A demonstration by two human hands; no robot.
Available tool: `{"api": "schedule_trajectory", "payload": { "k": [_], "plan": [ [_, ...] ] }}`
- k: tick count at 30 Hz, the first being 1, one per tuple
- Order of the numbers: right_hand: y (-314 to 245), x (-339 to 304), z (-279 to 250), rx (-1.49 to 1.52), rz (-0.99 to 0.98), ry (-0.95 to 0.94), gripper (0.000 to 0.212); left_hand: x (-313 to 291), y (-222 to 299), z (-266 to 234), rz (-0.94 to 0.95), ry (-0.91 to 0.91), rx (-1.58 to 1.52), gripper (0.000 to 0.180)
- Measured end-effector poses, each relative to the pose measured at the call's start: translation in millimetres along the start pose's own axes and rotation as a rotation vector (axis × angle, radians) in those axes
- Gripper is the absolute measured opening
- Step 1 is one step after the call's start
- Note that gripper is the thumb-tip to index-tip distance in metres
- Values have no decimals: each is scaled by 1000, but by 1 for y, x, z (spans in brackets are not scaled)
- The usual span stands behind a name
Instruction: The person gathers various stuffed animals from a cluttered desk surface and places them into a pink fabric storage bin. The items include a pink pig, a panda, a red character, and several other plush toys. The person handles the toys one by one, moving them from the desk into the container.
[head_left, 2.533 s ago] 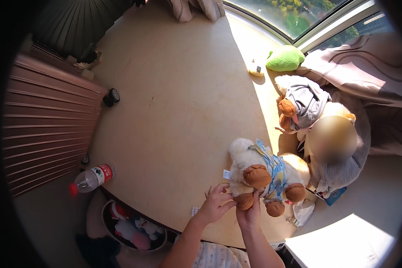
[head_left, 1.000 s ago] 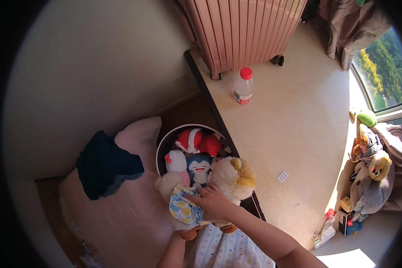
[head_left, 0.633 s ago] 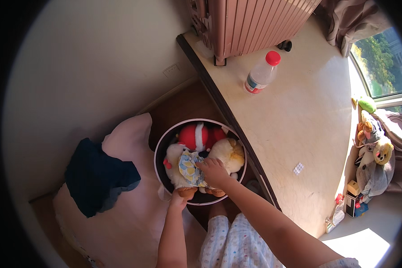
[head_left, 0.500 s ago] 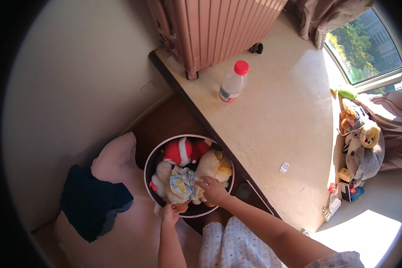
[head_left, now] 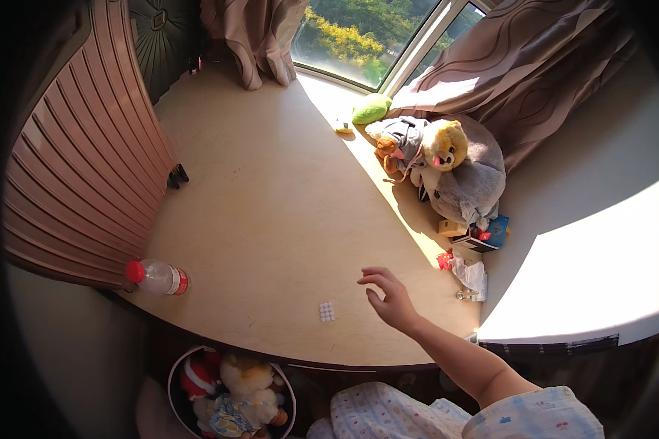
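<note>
Right grip (head_left: 394, 302) half open, empty, over table (head_left: 256, 234); white dots (head_left: 326, 312) near left; plush (head_left: 252, 404) in bin (head_left: 170, 391), lower left. Left grip: cannot tell.

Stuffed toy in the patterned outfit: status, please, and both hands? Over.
Right hand empty, open above tabletop; left hand out of view. Stuffed toy in round bin. Small white dotted sheet near right hand.
</note>
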State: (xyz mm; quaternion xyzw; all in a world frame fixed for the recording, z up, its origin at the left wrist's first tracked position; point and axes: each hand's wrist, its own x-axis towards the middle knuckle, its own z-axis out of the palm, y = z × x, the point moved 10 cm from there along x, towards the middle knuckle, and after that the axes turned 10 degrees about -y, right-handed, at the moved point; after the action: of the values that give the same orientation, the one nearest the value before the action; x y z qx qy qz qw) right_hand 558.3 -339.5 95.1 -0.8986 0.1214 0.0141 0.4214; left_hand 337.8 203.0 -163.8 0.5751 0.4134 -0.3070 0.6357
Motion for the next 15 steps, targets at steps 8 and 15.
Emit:
{"api": "schedule_trajectory", "payload": {
  "k": [8, 15],
  "plan": [
    [129, 118, -283, -66, 345, 730, 82, 9, -33, -14, -148, 1, 119, 22],
    [221, 168, -304, 629, 614, 755, 99, 13, -22, -18, -97, 44, 192, 23]
  ]
}}
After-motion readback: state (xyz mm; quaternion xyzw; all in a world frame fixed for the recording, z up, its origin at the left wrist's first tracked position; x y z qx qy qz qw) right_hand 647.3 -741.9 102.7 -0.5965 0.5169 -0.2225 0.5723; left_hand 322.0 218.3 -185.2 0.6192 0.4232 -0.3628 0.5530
